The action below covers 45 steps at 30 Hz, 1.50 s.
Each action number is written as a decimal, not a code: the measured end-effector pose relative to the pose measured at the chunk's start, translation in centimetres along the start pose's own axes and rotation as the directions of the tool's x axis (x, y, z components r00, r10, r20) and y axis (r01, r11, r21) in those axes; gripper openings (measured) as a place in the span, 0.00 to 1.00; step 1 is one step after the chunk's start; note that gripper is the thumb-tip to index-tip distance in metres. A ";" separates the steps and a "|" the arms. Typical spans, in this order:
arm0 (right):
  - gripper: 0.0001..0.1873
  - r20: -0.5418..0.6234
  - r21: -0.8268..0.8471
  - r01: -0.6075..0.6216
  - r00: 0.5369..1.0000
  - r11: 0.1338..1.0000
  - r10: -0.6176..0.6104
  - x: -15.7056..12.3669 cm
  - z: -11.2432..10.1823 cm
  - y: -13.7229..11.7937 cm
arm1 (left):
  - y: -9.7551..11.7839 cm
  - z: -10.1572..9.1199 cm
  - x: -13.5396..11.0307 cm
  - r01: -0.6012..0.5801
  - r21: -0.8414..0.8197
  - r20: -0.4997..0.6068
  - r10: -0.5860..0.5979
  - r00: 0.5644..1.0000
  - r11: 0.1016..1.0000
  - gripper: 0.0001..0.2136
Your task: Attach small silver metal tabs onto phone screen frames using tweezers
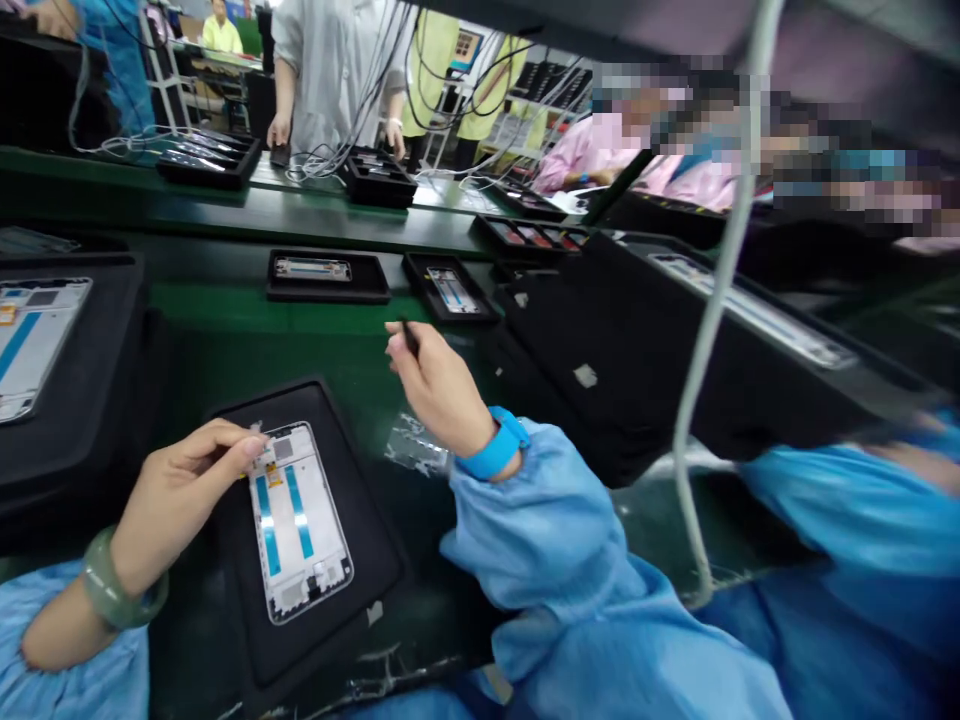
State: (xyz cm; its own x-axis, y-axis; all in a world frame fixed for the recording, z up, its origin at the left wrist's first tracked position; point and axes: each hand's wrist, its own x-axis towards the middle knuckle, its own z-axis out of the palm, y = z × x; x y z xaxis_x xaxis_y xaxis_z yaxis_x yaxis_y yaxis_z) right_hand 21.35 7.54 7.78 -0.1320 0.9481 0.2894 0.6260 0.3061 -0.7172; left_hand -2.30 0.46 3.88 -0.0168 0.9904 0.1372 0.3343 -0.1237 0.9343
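Hanging white cable (721, 300) crossing view; black trays (360, 500) around phone frame (283, 520)

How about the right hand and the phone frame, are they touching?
Apart: the head view shows the right hand clear of the phone frame, black mat between them.

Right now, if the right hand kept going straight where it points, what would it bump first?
The right hand would probably reach the black tray holding a phone frame first, though depth is hard to judge from this view.
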 end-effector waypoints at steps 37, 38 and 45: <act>0.21 0.249 0.661 -0.220 0.966 0.717 0.066 -1.3 -0.3 -1.0 | -1.1 1.9 -0.5 0.155 -0.144 -0.099 -0.170 0.981 0.977 0.13; 0.19 0.262 0.724 -0.233 0.963 0.650 0.054 -1.2 1.0 -1.8 | -1.1 2.0 -0.5 0.149 -0.154 -0.101 -0.165 0.981 0.977 0.13; 0.13 0.363 0.837 -0.334 0.932 0.434 0.017 -1.2 6.3 -3.7 | -0.8 1.8 -0.7 0.123 -0.253 -0.137 -0.162 0.977 0.959 0.11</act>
State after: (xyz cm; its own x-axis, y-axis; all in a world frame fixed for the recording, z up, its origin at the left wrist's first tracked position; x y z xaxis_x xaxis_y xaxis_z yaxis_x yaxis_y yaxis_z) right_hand 14.35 5.81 6.08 -0.3908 0.9201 0.0272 -0.3277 -0.1115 -0.9382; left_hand -0.92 -0.02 2.43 -0.1996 0.9795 0.0278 0.0800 -0.0120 0.9967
